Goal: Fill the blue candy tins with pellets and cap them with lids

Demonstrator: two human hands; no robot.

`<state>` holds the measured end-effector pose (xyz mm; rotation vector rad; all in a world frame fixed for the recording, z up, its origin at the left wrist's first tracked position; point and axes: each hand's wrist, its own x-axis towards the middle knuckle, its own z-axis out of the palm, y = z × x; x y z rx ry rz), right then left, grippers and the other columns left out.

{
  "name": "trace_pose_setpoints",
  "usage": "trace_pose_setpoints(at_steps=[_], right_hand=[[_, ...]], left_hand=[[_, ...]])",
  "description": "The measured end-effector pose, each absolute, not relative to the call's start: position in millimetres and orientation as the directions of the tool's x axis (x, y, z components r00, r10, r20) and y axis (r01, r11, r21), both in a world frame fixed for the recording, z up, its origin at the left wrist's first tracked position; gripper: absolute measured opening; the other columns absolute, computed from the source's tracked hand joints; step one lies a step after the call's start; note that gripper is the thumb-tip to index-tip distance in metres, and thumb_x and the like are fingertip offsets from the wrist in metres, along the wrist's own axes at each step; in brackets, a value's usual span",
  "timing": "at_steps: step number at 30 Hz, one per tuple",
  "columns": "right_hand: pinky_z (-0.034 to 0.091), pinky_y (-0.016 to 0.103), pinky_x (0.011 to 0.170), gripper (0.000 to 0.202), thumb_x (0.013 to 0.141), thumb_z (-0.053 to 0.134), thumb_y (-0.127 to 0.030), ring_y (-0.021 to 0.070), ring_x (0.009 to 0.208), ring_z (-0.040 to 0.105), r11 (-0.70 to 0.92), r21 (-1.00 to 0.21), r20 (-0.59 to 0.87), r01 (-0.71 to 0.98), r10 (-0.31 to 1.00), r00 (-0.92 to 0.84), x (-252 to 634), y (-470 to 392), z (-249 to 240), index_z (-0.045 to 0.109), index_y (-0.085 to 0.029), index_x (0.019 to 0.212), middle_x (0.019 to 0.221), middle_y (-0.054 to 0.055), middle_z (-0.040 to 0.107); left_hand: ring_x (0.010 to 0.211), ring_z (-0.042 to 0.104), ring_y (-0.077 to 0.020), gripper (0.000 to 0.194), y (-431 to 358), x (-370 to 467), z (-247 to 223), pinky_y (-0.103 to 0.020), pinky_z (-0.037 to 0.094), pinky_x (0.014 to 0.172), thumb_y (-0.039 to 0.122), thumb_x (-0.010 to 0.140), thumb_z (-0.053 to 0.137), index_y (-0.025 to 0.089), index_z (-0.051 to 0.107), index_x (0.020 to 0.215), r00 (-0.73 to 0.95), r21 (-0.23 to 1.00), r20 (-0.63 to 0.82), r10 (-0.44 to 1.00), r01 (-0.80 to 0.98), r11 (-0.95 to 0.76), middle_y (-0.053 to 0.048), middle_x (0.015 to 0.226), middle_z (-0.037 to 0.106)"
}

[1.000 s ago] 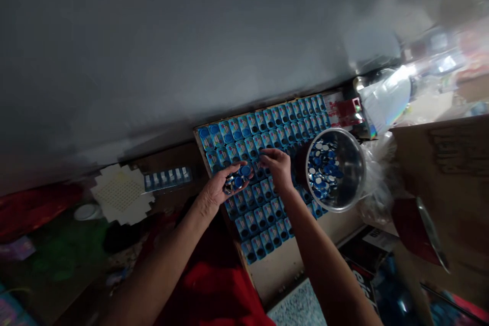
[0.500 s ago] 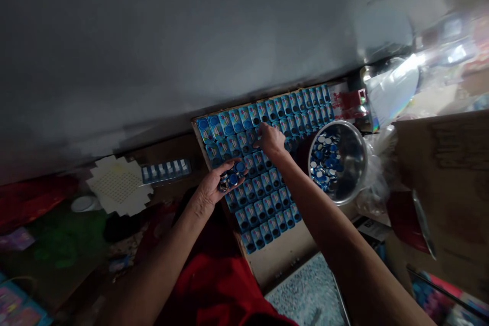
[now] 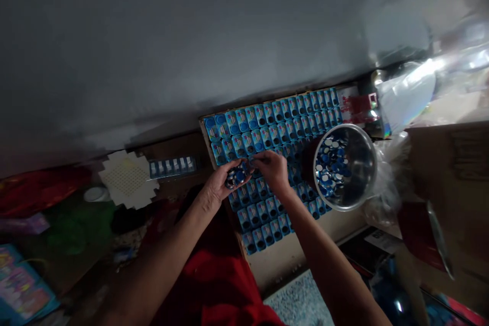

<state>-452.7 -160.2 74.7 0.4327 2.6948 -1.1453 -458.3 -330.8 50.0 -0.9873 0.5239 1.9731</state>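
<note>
My left hand (image 3: 218,183) is cupped around several round blue-and-silver discs (image 3: 237,176) at the near left of a board. Close beside it, my right hand (image 3: 275,172) is pinched on a small round piece, apparently one of these discs (image 3: 252,162). Beneath both hands lie rows of small blue printed packs (image 3: 254,209), each with a round spot. In the far-left corner, some packs carry bright blue discs (image 3: 253,125); most others show dark round spots. Both hands partly hide the middle rows.
To the right, a metal bowl (image 3: 361,168) holds many loose blue and white discs (image 3: 330,165) and overlaps the packs. A grey wall (image 3: 229,35) rises behind. At left are a perforated white sheet (image 3: 128,178) and a blue strip (image 3: 173,167). A cardboard box (image 3: 454,178) stands at right.
My right hand has come back from the second row of packs toward my left hand. Another blue disc now shows on a pack in that row. The view has shifted slightly.
</note>
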Motion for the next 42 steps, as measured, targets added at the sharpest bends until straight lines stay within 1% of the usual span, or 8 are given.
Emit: trace_pose_setpoints(at_steps=[7,11,15,19,22,29,37,42], right_hand=[[0.048,0.032,0.077,0.009,0.077,0.073,-0.024,0.0240,0.089,0.069,0.922,-0.207,-0.415,0.326,0.219,-0.883,-516,-160,56,0.074,-0.023,0.086,0.093,0.006,0.075],[0.047,0.033,0.073,0.029,0.069,0.084,-0.027,0.0285,0.091,0.069,0.956,-0.007,-0.513,0.294,0.249,-0.822,-546,-162,54,0.072,-0.024,0.096,0.096,0.009,0.075],[0.045,0.033,0.074,0.033,0.075,0.082,-0.028,0.0272,0.089,0.068,0.974,-0.062,-0.469,0.217,0.163,-0.868,-538,-165,75,0.069,-0.026,0.106,0.093,0.006,0.074],[0.045,0.029,0.075,0.016,0.091,0.065,-0.029,0.0201,0.087,0.066,0.925,-0.360,-0.305,0.119,0.004,-0.952,-491,-177,102,0.072,-0.029,0.106,0.095,0.002,0.071],[0.046,0.027,0.075,0.017,0.089,0.064,-0.026,0.0181,0.084,0.064,0.843,-0.529,-0.289,0.099,-0.069,-0.955,-457,-186,106,0.076,-0.029,0.100,0.093,0.002,0.069],[0.048,0.025,0.068,0.008,0.077,0.061,-0.018,0.0160,0.071,0.062,0.652,-0.698,-0.300,0.295,0.108,-0.948,-451,-186,76,0.067,-0.022,0.080,0.074,-0.001,0.065],[0.046,0.029,0.074,0.013,0.080,0.063,-0.019,0.0220,0.089,0.067,0.947,-0.250,-0.362,0.202,0.102,-0.927,-502,-198,60,0.072,-0.023,0.089,0.099,0.005,0.074],[0.044,0.030,0.069,0.015,0.081,0.073,-0.030,0.0246,0.086,0.068,0.973,-0.029,-0.465,0.230,0.191,-0.865,-523,-196,58,0.069,-0.024,0.093,0.095,0.006,0.074]], left_hand=[[0.098,0.075,-0.0272,0.022,-351,-461,48,-0.039,0.063,0.083,0.020,0.090,0.063,0.011,0.069,0.110,-0.359,0.010,-0.743,0.565,-0.850,-0.527,-0.016,0.107,0.076],[0.102,0.074,-0.0272,0.023,-355,-465,44,-0.040,0.062,0.087,0.021,0.092,0.062,0.011,0.069,0.111,-0.338,-0.026,-0.745,0.574,-0.846,-0.532,-0.016,0.109,0.076],[0.103,0.074,-0.0277,0.027,-356,-463,49,-0.040,0.062,0.086,0.020,0.091,0.062,0.011,0.068,0.115,-0.321,-0.034,-0.750,0.578,-0.855,-0.518,-0.016,0.110,0.076],[0.103,0.074,-0.0293,0.025,-356,-459,58,-0.040,0.061,0.089,0.022,0.089,0.067,0.013,0.071,0.112,-0.335,0.018,-0.764,0.551,-0.865,-0.502,-0.014,0.106,0.077],[0.093,0.075,-0.0257,0.017,-351,-456,56,-0.040,0.060,0.090,0.020,0.088,0.068,0.014,0.073,0.103,-0.361,0.055,-0.786,0.502,-0.850,-0.524,-0.010,0.096,0.077],[0.083,0.075,-0.0212,0.016,-355,-448,44,-0.035,0.064,0.078,0.015,0.087,0.065,0.012,0.072,0.101,-0.365,0.044,-0.776,0.514,-0.845,-0.534,-0.010,0.094,0.077],[0.100,0.074,-0.0275,0.023,-389,-455,44,-0.036,0.063,0.080,0.018,0.087,0.065,0.012,0.071,0.108,-0.375,0.039,-0.788,0.489,-0.822,-0.568,-0.016,0.109,0.076],[0.105,0.073,-0.0286,0.024,-395,-458,36,-0.040,0.062,0.086,0.020,0.088,0.063,0.012,0.071,0.109,-0.408,0.049,-0.759,0.507,-0.813,-0.581,-0.016,0.113,0.075]])
